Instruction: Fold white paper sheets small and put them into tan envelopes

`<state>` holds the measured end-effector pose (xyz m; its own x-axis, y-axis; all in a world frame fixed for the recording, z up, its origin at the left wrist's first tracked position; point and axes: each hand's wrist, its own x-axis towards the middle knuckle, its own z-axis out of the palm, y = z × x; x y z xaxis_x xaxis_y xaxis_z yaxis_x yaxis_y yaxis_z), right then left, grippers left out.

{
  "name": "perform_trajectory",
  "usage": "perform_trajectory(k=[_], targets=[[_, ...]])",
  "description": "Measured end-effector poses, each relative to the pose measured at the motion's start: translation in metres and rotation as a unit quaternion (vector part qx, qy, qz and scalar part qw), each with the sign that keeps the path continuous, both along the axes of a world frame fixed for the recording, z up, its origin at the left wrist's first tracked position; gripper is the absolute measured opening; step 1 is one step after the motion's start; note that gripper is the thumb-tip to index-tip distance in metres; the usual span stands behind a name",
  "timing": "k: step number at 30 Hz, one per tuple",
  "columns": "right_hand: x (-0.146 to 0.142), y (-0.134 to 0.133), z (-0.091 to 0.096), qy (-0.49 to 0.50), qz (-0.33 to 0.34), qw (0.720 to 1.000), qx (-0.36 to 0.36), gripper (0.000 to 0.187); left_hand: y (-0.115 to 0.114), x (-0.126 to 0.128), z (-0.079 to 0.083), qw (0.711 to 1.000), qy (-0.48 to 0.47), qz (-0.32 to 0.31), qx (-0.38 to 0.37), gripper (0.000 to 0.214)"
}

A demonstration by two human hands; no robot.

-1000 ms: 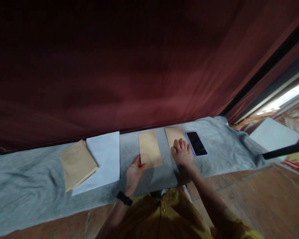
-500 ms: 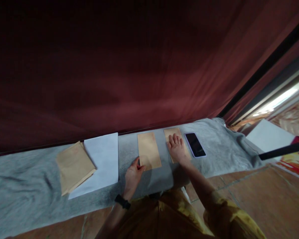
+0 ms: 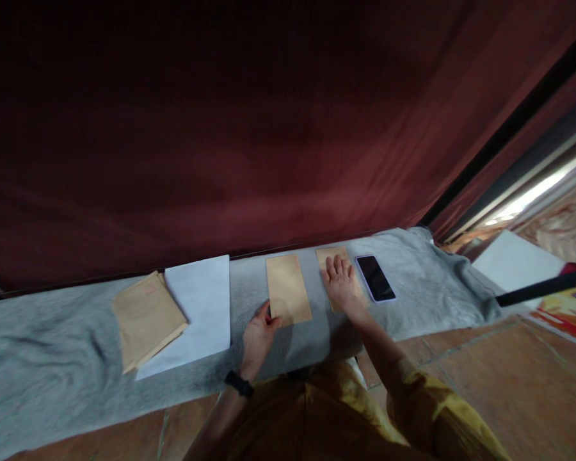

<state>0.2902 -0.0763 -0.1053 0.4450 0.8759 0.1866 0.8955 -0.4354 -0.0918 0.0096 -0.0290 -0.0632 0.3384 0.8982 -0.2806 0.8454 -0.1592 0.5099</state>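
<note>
Two brown paper envelopes lie flat, side by side, on a grey cloth. At the lower left corner of the left envelope (image 3: 288, 282) is my left hand (image 3: 258, 336), its thumb and forefinger closed about the edge; the other fingers curl out of sight. My right hand (image 3: 340, 282) rests palm down on the second envelope (image 3: 325, 255), fingers stretched out, covering its middle. Just right of that envelope lies a phone (image 3: 376, 278) with a dark screen and a pale purple edge.
The grey cloth (image 3: 52, 346) covers a long narrow surface against a dark red curtain (image 3: 269, 160). To the left, a stack of brown envelopes (image 3: 148, 320) overlaps white paper (image 3: 204, 314). A black bar (image 3: 547, 287) and a colourful printed sheet (image 3: 571, 314) are at the right.
Both hands keep their places on the two envelopes. The view has shifted very slightly; nothing else has visibly moved.
</note>
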Motion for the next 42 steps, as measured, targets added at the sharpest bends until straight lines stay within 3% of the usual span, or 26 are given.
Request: perform_trajectory(k=[5,11,18,21,23,27,30,33,36,39,42], targets=[[0.0,-0.01,-0.004,-0.008,0.045,0.999,0.022,0.051,-0.002,-0.002,-0.003,1.0,-0.019,0.002,0.013,0.049],[-0.007,-0.026,-0.015,0.0,-0.008,0.999,0.048,0.059,0.0,-0.002,-0.003,1.0,-0.025,-0.005,0.007,0.048],[-0.012,-0.03,-0.005,0.019,0.018,0.998,0.059,0.055,0.001,0.0,-0.002,1.0,-0.023,0.012,-0.002,0.05],[-0.036,-0.032,-0.003,0.045,0.025,0.995,0.084,0.056,-0.003,0.001,-0.001,0.999,-0.034,0.011,0.002,0.048],[-0.065,-0.035,-0.005,0.055,0.071,0.991,0.098,0.057,-0.006,0.002,0.0,0.999,-0.04,0.017,0.007,0.048],[-0.124,-0.051,-0.012,0.062,0.16,0.982,0.079,0.053,-0.009,0.002,0.001,0.998,-0.055,0.016,0.013,0.051],[-0.143,-0.067,-0.014,0.056,0.168,0.982,0.065,0.054,-0.014,0.0,-0.002,0.998,-0.05,0.001,0.043,0.053],[-0.142,-0.082,-0.011,0.056,0.17,0.982,0.061,0.056,-0.024,0.003,-0.009,0.987,-0.031,-0.038,0.153,0.048],[-0.138,-0.09,-0.007,0.062,0.192,0.978,0.06,0.055,-0.028,0.016,-0.018,0.96,-0.047,-0.125,0.246,0.047],[-0.137,-0.092,-0.002,0.073,0.198,0.976,0.062,0.052,-0.018,0.037,-0.027,0.941,-0.046,-0.224,0.249,0.049],[-0.138,-0.091,0.002,0.088,0.203,0.972,0.076,0.051,0.005,0.058,-0.03,0.938,-0.004,-0.267,0.223,0.054]])
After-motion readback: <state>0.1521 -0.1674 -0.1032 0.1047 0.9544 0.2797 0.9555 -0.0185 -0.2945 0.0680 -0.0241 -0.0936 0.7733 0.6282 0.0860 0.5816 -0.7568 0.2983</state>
